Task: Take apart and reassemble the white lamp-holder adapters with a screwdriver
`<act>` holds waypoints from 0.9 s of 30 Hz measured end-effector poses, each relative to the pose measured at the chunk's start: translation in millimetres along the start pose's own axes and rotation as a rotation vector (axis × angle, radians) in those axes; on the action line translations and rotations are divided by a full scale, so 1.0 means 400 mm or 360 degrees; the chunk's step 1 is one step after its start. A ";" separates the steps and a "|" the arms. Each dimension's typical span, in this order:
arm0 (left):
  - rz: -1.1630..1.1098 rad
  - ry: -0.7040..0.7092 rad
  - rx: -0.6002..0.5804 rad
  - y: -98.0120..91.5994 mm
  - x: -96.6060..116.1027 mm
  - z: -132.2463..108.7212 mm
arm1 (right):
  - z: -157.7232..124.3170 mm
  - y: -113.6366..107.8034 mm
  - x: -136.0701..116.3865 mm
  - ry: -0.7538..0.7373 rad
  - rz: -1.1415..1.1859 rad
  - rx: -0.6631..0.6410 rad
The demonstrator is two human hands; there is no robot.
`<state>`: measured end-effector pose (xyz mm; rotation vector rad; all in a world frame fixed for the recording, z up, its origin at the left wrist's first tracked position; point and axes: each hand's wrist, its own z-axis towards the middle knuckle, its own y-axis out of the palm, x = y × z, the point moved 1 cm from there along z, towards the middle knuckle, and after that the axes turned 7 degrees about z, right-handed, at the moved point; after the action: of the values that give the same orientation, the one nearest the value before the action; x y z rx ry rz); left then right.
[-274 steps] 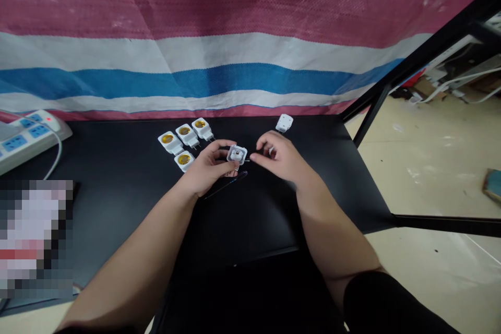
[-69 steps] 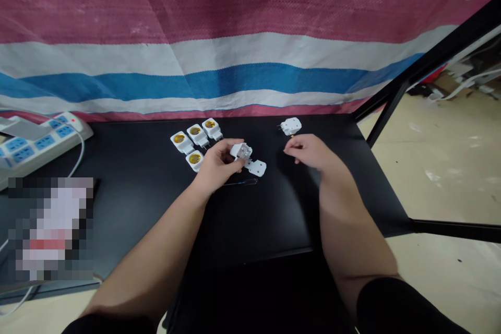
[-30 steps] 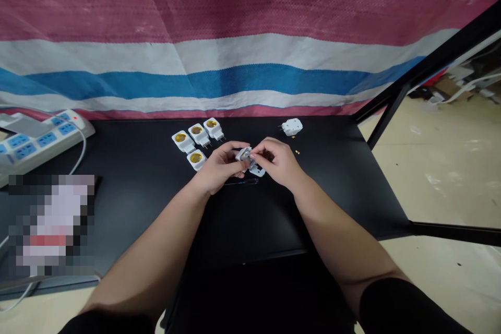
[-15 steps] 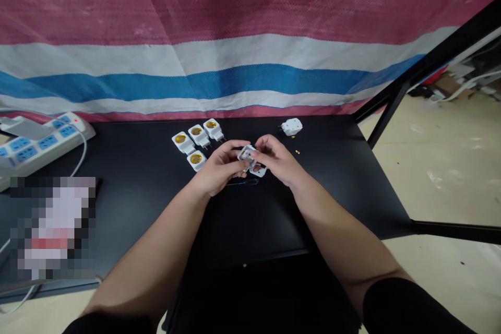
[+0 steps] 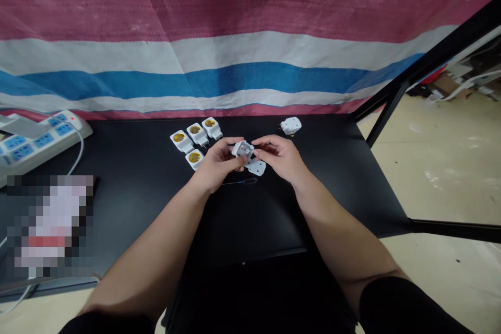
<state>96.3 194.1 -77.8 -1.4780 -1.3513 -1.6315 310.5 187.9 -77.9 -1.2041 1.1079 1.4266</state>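
Observation:
My left hand (image 5: 219, 164) is closed around a white plastic plug housing (image 5: 245, 150), whose hollow inside faces up. My right hand (image 5: 278, 155) has thumb and forefinger pinched at the housing's right edge; any small part between these fingertips is too small to make out. Just below the housing, a white cover plate with holes (image 5: 257, 168) lies on the black table. Nearer to me is a thin screwdriver (image 5: 250, 181) with a clear handle, its shaft pointing left.
Several white plug-in lamp sockets (image 5: 195, 130) with gold-coloured insides stand left of my hands. A white plug unit (image 5: 291, 126) lies at the back right, with a tiny brass piece (image 5: 291, 135) beside it. A power strip (image 5: 37, 141) and a blurred-out object (image 5: 55, 219) occupy the left side.
The housing has tilted and moved slightly up and left in my left hand. My right thumb has come out from inside it to its right edge. The cover plate shows more fully.

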 end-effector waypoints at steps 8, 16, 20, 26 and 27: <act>0.0106 -0.0059 -0.0003 0.003 0.007 -0.007 | -0.009 0.016 -0.006 -0.0184 -0.0156 0.0129; 0.0139 -0.0057 0.0018 0.008 0.011 -0.009 | -0.010 0.015 -0.006 -0.0205 -0.0138 0.0130; 0.0161 -0.0043 0.0010 0.006 0.008 -0.009 | -0.012 0.014 -0.010 -0.0243 -0.0178 0.0133; 0.0194 0.0028 -0.0018 0.004 0.003 -0.008 | -0.015 0.016 -0.017 -0.0185 -0.0173 0.0097; 0.0197 0.0038 -0.0019 0.004 0.002 -0.008 | -0.015 0.017 -0.018 -0.0166 -0.0163 0.0095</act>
<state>96.2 190.7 -76.2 -1.5131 -1.2141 -1.5768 305.2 180.2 -71.0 -1.1156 0.9966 1.3535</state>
